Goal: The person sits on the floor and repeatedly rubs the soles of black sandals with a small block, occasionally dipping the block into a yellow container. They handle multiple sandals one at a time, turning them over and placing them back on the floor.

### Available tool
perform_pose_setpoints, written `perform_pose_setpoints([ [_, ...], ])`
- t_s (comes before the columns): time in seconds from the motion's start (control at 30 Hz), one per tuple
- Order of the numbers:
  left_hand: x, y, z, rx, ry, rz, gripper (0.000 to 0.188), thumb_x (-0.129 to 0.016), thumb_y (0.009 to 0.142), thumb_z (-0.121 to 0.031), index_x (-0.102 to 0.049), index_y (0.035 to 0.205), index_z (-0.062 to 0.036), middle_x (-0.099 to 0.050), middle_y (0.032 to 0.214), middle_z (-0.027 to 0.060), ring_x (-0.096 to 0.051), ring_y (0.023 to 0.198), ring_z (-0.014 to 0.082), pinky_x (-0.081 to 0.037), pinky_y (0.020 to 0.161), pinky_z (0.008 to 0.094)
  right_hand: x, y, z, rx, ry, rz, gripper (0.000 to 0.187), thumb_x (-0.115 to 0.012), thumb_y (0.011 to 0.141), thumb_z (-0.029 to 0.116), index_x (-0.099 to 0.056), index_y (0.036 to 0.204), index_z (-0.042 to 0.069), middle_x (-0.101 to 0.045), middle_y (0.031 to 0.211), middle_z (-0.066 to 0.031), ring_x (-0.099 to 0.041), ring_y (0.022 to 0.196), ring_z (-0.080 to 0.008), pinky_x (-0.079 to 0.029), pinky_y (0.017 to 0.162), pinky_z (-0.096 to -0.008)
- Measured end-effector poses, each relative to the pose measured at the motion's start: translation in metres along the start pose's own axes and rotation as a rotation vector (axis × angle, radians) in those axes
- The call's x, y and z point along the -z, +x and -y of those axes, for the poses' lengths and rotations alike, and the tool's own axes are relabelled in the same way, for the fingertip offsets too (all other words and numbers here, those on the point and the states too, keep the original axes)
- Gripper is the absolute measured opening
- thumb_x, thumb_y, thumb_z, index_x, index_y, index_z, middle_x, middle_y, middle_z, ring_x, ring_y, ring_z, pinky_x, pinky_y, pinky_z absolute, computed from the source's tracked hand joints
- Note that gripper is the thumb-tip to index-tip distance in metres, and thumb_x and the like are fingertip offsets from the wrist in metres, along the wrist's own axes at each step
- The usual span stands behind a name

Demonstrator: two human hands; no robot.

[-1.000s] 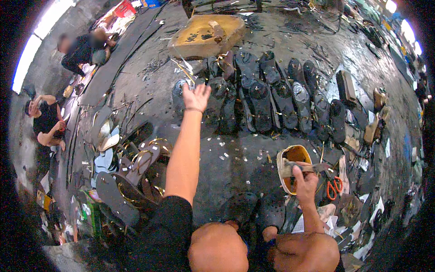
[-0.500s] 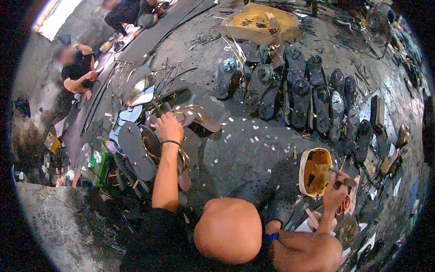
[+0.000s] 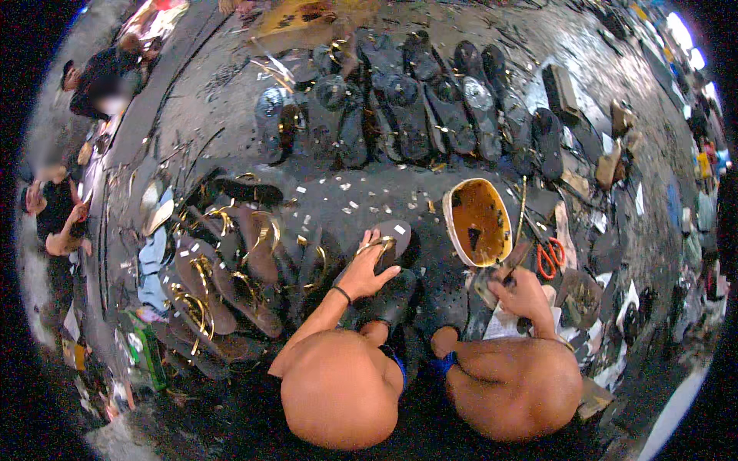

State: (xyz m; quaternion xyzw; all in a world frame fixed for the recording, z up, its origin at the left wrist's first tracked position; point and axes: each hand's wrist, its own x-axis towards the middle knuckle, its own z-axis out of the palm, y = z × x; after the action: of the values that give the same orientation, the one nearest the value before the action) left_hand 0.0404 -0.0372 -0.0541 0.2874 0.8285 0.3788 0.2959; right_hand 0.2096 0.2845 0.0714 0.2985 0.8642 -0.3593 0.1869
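My left hand [image 3: 370, 270] is closed on a dark sandal [image 3: 398, 230] with a gold strap, in front of my left foot. Its fingers reach along the strap, and the thumb sticks out to the right. Much of that sandal is hidden under the hand. My right hand [image 3: 521, 290] grips a short hammer-like tool [image 3: 486, 286], blurred and partly covered by the fingers. Just beyond it stands a cream oval tub [image 3: 449, 215], stained yellow-brown inside. Red-handled scissors [image 3: 550, 258] lie to the right of the tub.
Several gold-strapped sandals [image 3: 201, 280] are heaped on the left. Dark sandal-shaped pieces [image 3: 403, 115] stand in rows at the far side. Scraps [image 3: 592, 300] litter the right, and a green box [image 3: 146, 349] sits near left. A co-worker [image 3: 61, 203] sits at the far left.
My left hand has moved right from the heap, and a sandal is now under it near my foot. My right hand has come inward with the tool. The view has swung right.
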Motion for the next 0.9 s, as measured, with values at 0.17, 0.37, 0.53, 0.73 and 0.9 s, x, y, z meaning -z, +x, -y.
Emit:
perform_pose_setpoints([
  [0.17, -0.013, 0.064, -0.014, -0.256, 0.15, 0.247, 0.064, -0.063, 0.089, -0.053, -0.059, 0.131, -0.0057, -0.036, 0.156, 0.0213, -0.018, 0.15, 0.0411, -0.006, 0.12, 0.0609, 0.011, 0.016, 0.046, 0.215, 0.643, -0.156, 0.023, -0.071, 0.09, 0.021, -0.071, 0.103, 0.001, -0.07, 0.094, -0.008, -0.065, 0.092, -0.0177, -0.051, 0.085, -0.0339],
  [0.37, -0.027, 0.069, -0.02, -0.537, 0.435, 0.33, 0.075, -0.052, 0.092, -0.063, -0.048, 0.146, -0.0109, -0.027, 0.161, 0.0181, -0.018, 0.151, 0.0366, -0.007, 0.121, 0.0565, 0.002, 0.068, 0.099, 0.414, 0.812, -0.264, 0.024, -0.074, 0.089, 0.019, -0.069, 0.104, 0.0, -0.069, 0.103, -0.008, -0.065, 0.095, -0.0178, -0.05, 0.086, -0.0323],
  [0.53, 0.001, 0.077, -0.045, 0.049, -0.758, 0.094, 0.048, -0.042, 0.105, -0.035, -0.05, 0.142, -0.0053, -0.057, 0.138, 0.0126, -0.053, 0.128, 0.0277, -0.038, 0.11, 0.0394, 0.005, 0.068, 0.135, 0.411, 0.95, -0.363, 0.027, -0.076, 0.088, 0.021, -0.068, 0.104, 0.001, -0.07, 0.099, -0.0072, -0.065, 0.094, -0.0167, -0.051, 0.083, -0.0321],
  [0.73, 0.044, 0.082, -0.102, 0.149, -1.273, -0.206, 0.044, -0.034, 0.108, -0.033, -0.055, 0.134, -0.0044, -0.065, 0.121, 0.0082, -0.065, 0.105, 0.0225, -0.053, 0.093, 0.0383, -0.018, 0.093, 0.151, 0.651, 0.545, -0.529, 0.021, -0.077, 0.084, 0.017, -0.069, 0.101, 0.007, -0.071, 0.096, -0.0115, -0.066, 0.082, -0.0277, -0.052, 0.075, -0.0366],
  [0.9, 0.048, 0.076, -0.103, 0.234, -1.413, -0.191, 0.049, -0.032, 0.108, -0.039, -0.053, 0.135, -0.0036, -0.063, 0.126, 0.0098, -0.062, 0.112, 0.0239, -0.05, 0.098, 0.038, -0.02, 0.071, 0.152, 0.744, 0.546, -0.447, 0.017, -0.077, 0.084, 0.019, -0.07, 0.096, 0.009, -0.071, 0.095, -0.0101, -0.066, 0.086, -0.0308, -0.051, 0.077, -0.0404],
])
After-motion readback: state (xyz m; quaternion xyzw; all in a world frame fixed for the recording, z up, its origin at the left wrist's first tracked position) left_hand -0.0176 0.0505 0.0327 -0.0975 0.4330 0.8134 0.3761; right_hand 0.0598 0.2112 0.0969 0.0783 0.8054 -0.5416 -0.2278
